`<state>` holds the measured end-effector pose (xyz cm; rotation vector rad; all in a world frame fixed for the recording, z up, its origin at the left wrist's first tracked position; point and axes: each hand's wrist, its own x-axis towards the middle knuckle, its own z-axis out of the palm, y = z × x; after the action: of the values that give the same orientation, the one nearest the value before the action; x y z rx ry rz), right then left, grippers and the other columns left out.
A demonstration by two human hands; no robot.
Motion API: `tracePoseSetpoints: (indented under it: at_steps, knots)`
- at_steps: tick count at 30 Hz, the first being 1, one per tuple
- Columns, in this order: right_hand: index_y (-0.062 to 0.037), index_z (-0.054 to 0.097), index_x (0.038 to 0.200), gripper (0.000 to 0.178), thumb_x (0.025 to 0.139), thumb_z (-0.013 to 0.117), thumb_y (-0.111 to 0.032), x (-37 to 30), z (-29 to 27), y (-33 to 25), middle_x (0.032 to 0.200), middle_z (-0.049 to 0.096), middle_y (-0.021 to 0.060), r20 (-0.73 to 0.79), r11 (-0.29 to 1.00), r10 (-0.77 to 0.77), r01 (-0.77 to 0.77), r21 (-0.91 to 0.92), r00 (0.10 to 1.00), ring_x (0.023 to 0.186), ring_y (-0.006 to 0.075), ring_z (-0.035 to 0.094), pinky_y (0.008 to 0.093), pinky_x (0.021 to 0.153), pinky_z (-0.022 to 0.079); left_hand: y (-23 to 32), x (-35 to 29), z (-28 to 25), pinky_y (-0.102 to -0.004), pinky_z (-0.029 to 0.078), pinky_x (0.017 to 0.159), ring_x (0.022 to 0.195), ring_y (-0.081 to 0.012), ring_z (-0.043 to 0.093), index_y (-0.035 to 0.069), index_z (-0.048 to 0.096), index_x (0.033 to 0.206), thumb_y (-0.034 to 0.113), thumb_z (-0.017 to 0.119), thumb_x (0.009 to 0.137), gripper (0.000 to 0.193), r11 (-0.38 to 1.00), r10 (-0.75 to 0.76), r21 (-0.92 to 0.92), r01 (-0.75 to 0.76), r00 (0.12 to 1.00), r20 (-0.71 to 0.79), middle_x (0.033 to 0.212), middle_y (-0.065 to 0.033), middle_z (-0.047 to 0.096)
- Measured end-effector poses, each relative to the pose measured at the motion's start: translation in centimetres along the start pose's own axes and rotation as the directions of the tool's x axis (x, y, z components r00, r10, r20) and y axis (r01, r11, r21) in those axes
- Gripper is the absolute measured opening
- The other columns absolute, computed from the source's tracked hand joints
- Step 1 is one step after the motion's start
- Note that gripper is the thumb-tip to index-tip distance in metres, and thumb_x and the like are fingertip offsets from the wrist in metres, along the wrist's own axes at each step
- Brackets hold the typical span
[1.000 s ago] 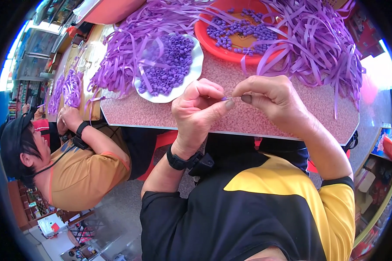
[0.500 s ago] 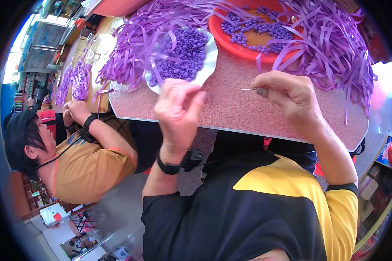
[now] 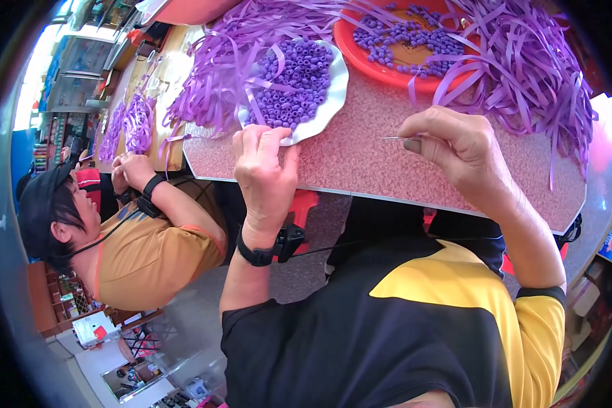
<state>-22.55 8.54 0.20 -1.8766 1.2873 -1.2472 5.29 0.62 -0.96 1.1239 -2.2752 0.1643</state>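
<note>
My right hand (image 3: pixel 459 146) pinches a thin metal needle (image 3: pixel 391 138) between thumb and forefinger, its tip pointing left above the table. Along the near rim of a scalloped white plate (image 3: pixel 336 88) is my left hand (image 3: pixel 265 163), fingers bent and drawn together; what they hold, if anything, is hidden. Purple beads (image 3: pixel 299 81) with holes fill the plate, and a strip of ribbon lies across them, running down toward my left fingers. Long purple ribbons (image 3: pixel 211 81) are heaped left of the plate.
A red basin (image 3: pixel 350 58) with more purple beads stands at the back. Another ribbon heap (image 3: pixel 530 75) spills over the table's right side. The pink speckled table (image 3: pixel 360 149) has a near edge before me. At left a co-worker (image 3: pixel 149 251) sits working beside ribbon bundles (image 3: pixel 138 126).
My left hand has come slightly down and left to the plate's near rim, its blur gone. The right hand keeps its needle pinch. The whole view has shifted a little.
</note>
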Motion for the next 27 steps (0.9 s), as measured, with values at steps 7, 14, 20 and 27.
tracePoseSetpoints:
  at_steps: [7, 14, 20, 27]
  knots:
    - [-0.0025, 0.067, 0.096, 0.011, 0.085, 0.068, -0.001, -0.2, 0.0, 0.0, 0.084, 0.069, 0.0121, 0.010, 0.999, -0.023, 0.024, -0.037, 1.000, 0.080, 0.0274, 0.071, 0.0343, 0.068, 0.054, 0.6, 1.6, -0.5, -0.0421, 0.048, 0.077, 0.091, -0.0312, 0.055, 0.005, 0.069, 0.095, 0.015, 0.083, 0.068, 0.032, 0.998, -0.041, 0.050, 0.034, 0.991, 0.128, 0.092, -0.0114, 0.057]
    - [-0.0001, 0.065, 0.097, 0.014, 0.084, 0.065, 0.005, -0.4, -0.1, 0.3, 0.083, 0.067, 0.0119, 0.009, 0.998, -0.046, 0.046, -0.038, 0.999, 0.076, 0.0239, 0.069, 0.0313, 0.068, 0.053, 1.1, 1.9, -0.3, -0.0428, 0.048, 0.078, 0.093, -0.0320, 0.055, 0.006, 0.070, 0.096, 0.016, 0.083, 0.067, 0.034, 0.997, -0.014, 0.076, -0.001, 0.980, 0.198, 0.092, -0.0117, 0.056]
    - [-0.0005, 0.065, 0.096, 0.016, 0.083, 0.065, 0.007, -0.4, -0.2, 0.3, 0.084, 0.067, 0.0123, 0.025, 0.996, -0.046, 0.048, -0.068, 0.999, 0.076, 0.0247, 0.069, 0.0318, 0.067, 0.053, 0.9, 2.2, -0.6, -0.0431, 0.048, 0.078, 0.093, -0.0320, 0.055, 0.005, 0.070, 0.098, 0.016, 0.083, 0.068, 0.035, 0.999, -0.002, -0.031, 0.008, 0.979, 0.205, 0.093, -0.0119, 0.057]
    - [-0.0003, 0.065, 0.096, 0.019, 0.081, 0.062, 0.010, -0.5, -0.3, 0.2, 0.083, 0.066, 0.0128, 0.017, 0.997, -0.039, 0.040, -0.073, 0.999, 0.075, 0.0252, 0.069, 0.0326, 0.066, 0.052, 2.0, 2.6, 0.8, -0.0433, 0.048, 0.078, 0.094, -0.0326, 0.056, 0.004, 0.070, 0.098, 0.014, 0.082, 0.068, 0.034, 0.998, 0.058, -0.028, -0.054, 0.982, 0.179, 0.095, -0.0123, 0.058]
